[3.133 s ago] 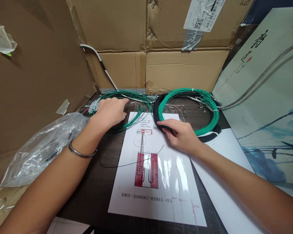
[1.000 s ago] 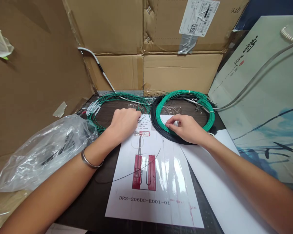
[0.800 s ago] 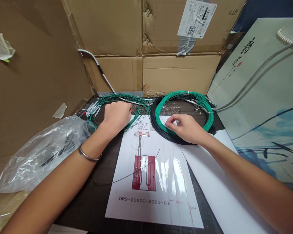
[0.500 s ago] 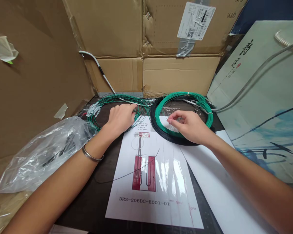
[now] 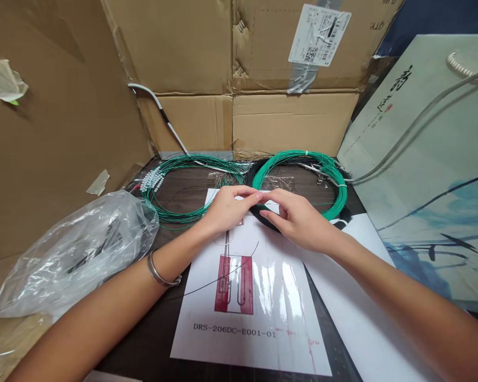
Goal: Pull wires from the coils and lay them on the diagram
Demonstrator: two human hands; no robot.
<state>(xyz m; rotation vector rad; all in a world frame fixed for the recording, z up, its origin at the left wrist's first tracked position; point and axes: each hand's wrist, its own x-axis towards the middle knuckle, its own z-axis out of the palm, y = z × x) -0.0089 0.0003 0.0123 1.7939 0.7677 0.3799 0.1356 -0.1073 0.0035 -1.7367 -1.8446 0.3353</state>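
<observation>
My left hand [image 5: 226,208] and my right hand [image 5: 295,218] meet fingertip to fingertip above the top of a laminated drawing sheet [image 5: 250,302] marked DRS-206DC-E001-01. Whatever the pinched fingers hold is too thin to make out. A loose coil of green wires with white end connectors [image 5: 171,183] lies left of my left hand. A tighter green coil [image 5: 334,183] over a black coil [image 5: 265,218] lies under and behind my right hand. A single black wire [image 5: 223,273] curves across the sheet.
Cardboard boxes [image 5: 263,116] wall the back and left of the dark table [image 5: 151,323]. A crumpled clear plastic bag [image 5: 75,249] sits at the left. A pale paper gift bag [image 5: 422,170] with a cord handle stands at the right, with white sheets [image 5: 366,318] beside the drawing.
My left hand has left the loose green coil and moved right. My right hand has lifted off the tight coil and moved left. Their fingertips now touch over the sheet's top.
</observation>
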